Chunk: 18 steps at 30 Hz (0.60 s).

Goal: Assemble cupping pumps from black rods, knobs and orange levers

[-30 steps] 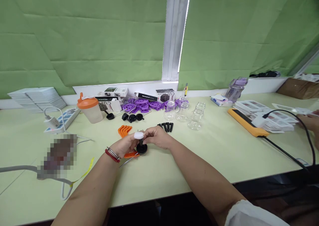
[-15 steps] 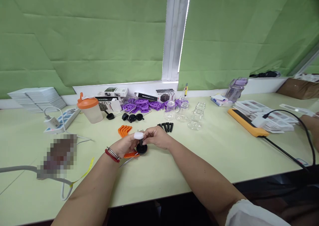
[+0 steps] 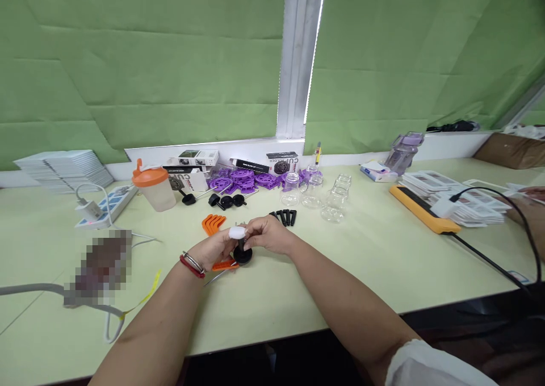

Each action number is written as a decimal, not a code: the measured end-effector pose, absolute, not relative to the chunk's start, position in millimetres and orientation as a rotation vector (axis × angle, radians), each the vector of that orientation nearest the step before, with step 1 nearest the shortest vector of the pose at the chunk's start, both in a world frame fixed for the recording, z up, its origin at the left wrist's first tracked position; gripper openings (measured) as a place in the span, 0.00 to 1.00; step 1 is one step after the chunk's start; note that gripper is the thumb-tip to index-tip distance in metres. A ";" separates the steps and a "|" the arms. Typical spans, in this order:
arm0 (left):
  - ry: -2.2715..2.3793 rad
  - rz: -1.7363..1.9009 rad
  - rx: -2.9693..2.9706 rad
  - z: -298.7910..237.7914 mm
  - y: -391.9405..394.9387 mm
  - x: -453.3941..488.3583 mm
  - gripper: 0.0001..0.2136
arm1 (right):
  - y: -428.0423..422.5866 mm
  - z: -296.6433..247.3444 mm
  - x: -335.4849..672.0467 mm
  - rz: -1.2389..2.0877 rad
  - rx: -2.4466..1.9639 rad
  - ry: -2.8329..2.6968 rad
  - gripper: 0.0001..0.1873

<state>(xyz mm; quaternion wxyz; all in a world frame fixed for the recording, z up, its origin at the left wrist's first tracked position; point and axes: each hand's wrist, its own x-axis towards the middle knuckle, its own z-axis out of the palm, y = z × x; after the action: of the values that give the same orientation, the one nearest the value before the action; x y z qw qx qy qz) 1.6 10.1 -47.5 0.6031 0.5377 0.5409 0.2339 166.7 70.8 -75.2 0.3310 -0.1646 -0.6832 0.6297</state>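
In the head view, a black part with a round disc base and a short stem (image 3: 243,255) stands over the table between my hands. My left hand (image 3: 216,247), with a white covering on its thumb, is closed around the stem from the left. From the right, my right hand (image 3: 269,235) pinches near the top of the same stem. Its fingertips partly hide what they grip. Under my left hand lie an orange piece (image 3: 225,265) and a thin metal rod (image 3: 214,277). Beyond it sit several curved orange pieces (image 3: 213,224), and several short black tubes (image 3: 285,217) lie past my right hand.
Clear cups (image 3: 334,207) stand behind on the right. Purple plastic frames (image 3: 242,180), black round parts with rods (image 3: 227,202) and an orange-lidded shaker (image 3: 155,190) line the back. An orange-and-black power strip (image 3: 421,210) and a co-worker's arm (image 3: 525,218) are at right.
My hands and the black part stay almost in place. At the right edge, the co-worker's hand and the pale strip near it have shifted.
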 end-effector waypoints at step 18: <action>1.169 0.552 1.228 -45.8 9.9 2.6 0.20 | 70.6 -74.6 166.3 1.580 -0.496 -1.844 0.19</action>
<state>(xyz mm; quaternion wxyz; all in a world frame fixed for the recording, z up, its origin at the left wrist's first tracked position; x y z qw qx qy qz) 2.6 9.9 -45.8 0.6282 0.5360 0.5100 0.2409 166.3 70.6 -74.6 0.3258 -0.1892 -0.7035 0.6027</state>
